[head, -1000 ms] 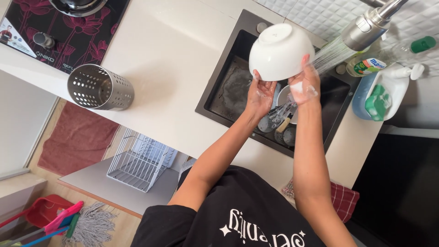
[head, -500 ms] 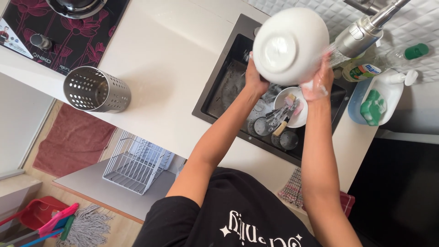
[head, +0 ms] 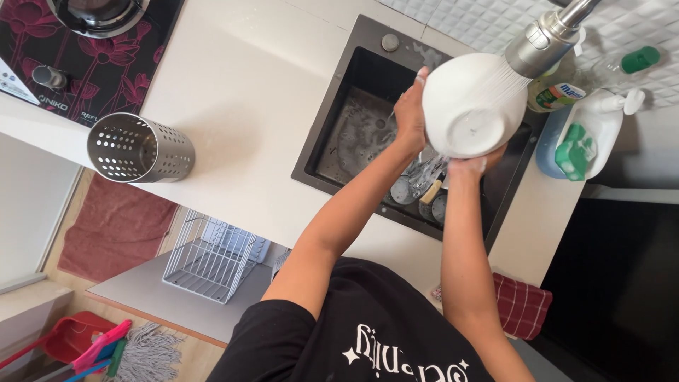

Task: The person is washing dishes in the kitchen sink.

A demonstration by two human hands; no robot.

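We held the bowl (head: 470,106) over the sink (head: 353,134), under the tap (head: 541,46) at one o'clock, left hand (head: 409,117) and right hand (head: 468,166) fingers gripping its rim. Wet, it could have slipped onto the cutlery (head: 424,185) below, we judged.

White round bowl (head: 472,106) — glossy, wet, tipped w/ base toward camera — above dark sink, under running tap spray

Right hand (head: 467,164) mostly behind bowl (head: 470,106), faucet (head: 548,39) cut off
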